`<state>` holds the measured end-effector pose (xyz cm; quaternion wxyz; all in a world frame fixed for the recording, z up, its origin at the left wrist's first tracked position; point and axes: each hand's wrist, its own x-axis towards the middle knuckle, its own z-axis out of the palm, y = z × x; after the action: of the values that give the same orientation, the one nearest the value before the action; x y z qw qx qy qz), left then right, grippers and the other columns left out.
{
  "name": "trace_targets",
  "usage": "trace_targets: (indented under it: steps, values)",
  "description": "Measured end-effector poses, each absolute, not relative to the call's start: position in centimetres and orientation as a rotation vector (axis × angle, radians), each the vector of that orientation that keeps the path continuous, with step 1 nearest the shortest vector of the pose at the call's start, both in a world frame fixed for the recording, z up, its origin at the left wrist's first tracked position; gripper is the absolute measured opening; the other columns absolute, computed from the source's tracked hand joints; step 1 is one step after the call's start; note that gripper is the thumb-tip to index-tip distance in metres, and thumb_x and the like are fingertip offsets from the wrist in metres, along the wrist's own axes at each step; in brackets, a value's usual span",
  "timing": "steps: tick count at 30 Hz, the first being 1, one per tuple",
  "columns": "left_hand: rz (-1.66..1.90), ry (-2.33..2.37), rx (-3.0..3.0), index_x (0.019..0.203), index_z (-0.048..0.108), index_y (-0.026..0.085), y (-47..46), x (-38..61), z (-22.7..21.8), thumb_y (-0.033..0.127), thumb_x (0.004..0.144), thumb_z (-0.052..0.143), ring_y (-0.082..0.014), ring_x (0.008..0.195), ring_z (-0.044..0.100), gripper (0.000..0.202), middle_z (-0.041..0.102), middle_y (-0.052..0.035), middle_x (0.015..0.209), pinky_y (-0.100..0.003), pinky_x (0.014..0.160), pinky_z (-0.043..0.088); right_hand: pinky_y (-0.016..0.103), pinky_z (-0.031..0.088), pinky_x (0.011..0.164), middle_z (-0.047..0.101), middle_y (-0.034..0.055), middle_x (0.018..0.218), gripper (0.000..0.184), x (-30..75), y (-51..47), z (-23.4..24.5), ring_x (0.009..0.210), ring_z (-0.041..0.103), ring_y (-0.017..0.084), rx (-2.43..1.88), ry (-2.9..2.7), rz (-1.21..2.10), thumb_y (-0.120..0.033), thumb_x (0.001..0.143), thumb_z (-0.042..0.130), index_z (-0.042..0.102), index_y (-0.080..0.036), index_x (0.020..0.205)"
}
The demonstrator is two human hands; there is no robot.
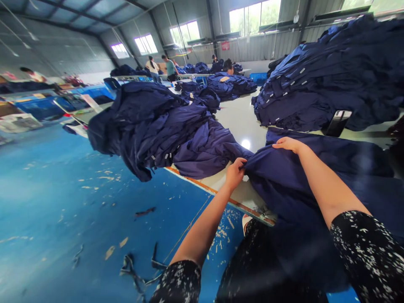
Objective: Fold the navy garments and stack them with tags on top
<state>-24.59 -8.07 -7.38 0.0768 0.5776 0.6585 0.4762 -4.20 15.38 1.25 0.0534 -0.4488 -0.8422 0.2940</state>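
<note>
A navy garment [284, 172] is stretched between my two hands, draping over the table edge toward my lap. My left hand [236, 171] is closed on its left part, fingers pinching the cloth. Farther right, my right hand [288, 144] grips the upper edge with thumb and fingers together. Just left of my left hand, navy cloth [208, 147] trails from a large heap of navy garments [151, 113] on the table. Whether that cloth joins the garment I hold cannot be made out.
The pale tabletop [235, 113] has an orange-brown front edge [202, 185]. A taller pile of navy garments [334, 80] stands at right, a dark phone-like object [338, 123] leaning before it. Fabric scraps [135, 269] lie on the blue floor [78, 219]. Several people work farther back.
</note>
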Motion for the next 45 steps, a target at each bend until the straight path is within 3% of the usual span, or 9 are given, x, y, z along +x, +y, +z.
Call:
trace_targets:
  steps: [5,11,14,18,26,33,36,40,45]
  values:
    - [1.453,2.003,1.674,0.109,0.065,0.021,-7.9,-24.9,-7.2,0.011,0.079,0.054,-0.0159,0.064,0.057,0.033,0.059,0.0031,0.067,-0.026,0.067,0.043,0.026,0.047,0.077,0.076,0.0065,0.098,0.013,-3.7,12.4,1.9,0.092,0.068,0.019,-1.241,-2.547,0.299,-0.03,0.087,0.068,0.074,-0.018,0.087]
    - [1.4,2.048,1.695,0.11,0.066,0.022,-7.7,-24.8,-7.0,0.018,0.085,0.055,-0.0169,0.065,0.059,0.027,0.062,0.0019,0.068,-0.026,0.066,0.042,0.028,0.042,0.073,0.074,0.0062,0.096,0.038,-2.5,2.8,1.9,0.088,0.066,0.021,-0.804,-2.746,0.032,-0.058,0.09,0.063,0.072,-0.021,0.091]
    - [1.349,2.104,1.681,0.11,0.066,0.023,-7.5,-24.8,-6.9,0.027,0.089,0.058,-0.0184,0.068,0.061,0.022,0.065,0.001,0.069,-0.027,0.065,0.041,0.031,0.043,0.078,0.073,0.0104,0.108,0.026,-2.5,0.0,2.0,0.101,0.066,0.024,-0.74,-2.879,-0.174,-0.041,0.097,0.058,0.072,-0.02,0.102]
    - [1.317,1.981,1.637,0.114,0.065,0.021,-7.3,-25.0,-7.1,0.038,0.079,0.072,-0.0174,0.062,0.058,0.039,0.062,0.0032,0.065,-0.026,0.062,0.039,0.031,0.043,0.077,0.072,0.01,0.116,0.03,-3.0,0.7,3.8,0.104,0.066,0.023,-1.008,-2.672,-0.183,-0.028,0.104,0.041,0.069,-0.021,0.111]
    - [1.337,1.645,1.657,0.122,0.059,0.019,-7.0,-25.0,-7.3,0.022,0.059,0.074,-0.0115,0.063,0.054,0.065,0.059,0.0053,0.076,-0.024,0.063,0.043,0.031,0.04,0.073,0.071,0.0098,0.11,0.023,-3.6,2.6,7.6,0.097,0.065,0.024,-1.04,-2.382,-0.263,-0.036,0.102,0.05,0.066,-0.021,0.108]
    - [1.18,2.056,1.66,0.095,0.067,0.017,-7.5,-24.2,-5.6,0.023,0.071,0.069,-0.0143,0.063,0.055,0.025,0.058,0.0032,0.067,-0.025,0.063,0.044,0.029,0.038,0.071,0.073,0.0124,0.111,0.031,-2.6,2.9,8.1,0.099,0.067,0.025,-1.047,-2.448,-0.353,-0.04,0.105,0.044,0.067,-0.02,0.109]
    - [1.058,2.087,1.686,0.102,0.069,0.017,-8.0,-23.7,-4.7,0.017,0.071,0.069,-0.0156,0.066,0.06,0.031,0.065,0.0007,0.075,-0.026,0.067,0.047,0.03,0.039,0.07,0.074,0.0124,0.112,0.033,-2.1,3.1,8.0,0.1,0.068,0.025,-1.05,-2.484,-0.398,-0.04,0.105,0.044,0.07,-0.019,0.106]
    - [1.049,2.247,1.796,0.121,0.065,0.019,-7.2,-21.7,-2.6,0.022,0.073,0.076,-0.0206,0.084,0.067,0.05,0.071,-0.0086,0.107,-0.029,0.074,0.05,0.03,0.039,0.071,0.075,0.0132,0.11,0.039,-2.7,3.2,7.9,0.1,0.069,0.025,-1.033,-2.527,-0.422,-0.043,0.106,0.04,0.071,-0.02,0.105]
    - [0.874,2.574,1.78,0.103,0.071,0.021,-5.6,-21.2,0.1,0.025,0.088,0.059,-0.0273,0.096,0.069,0.02,0.074,-0.0117,0.103,-0.032,0.079,0.048,0.03,0.041,0.074,0.074,0.0145,0.11,0.042,-2.8,3.3,7.5,0.103,0.069,0.027,-0.942,-2.599,-0.445,-0.051,0.104,0.043,0.07,-0.018,0.109]
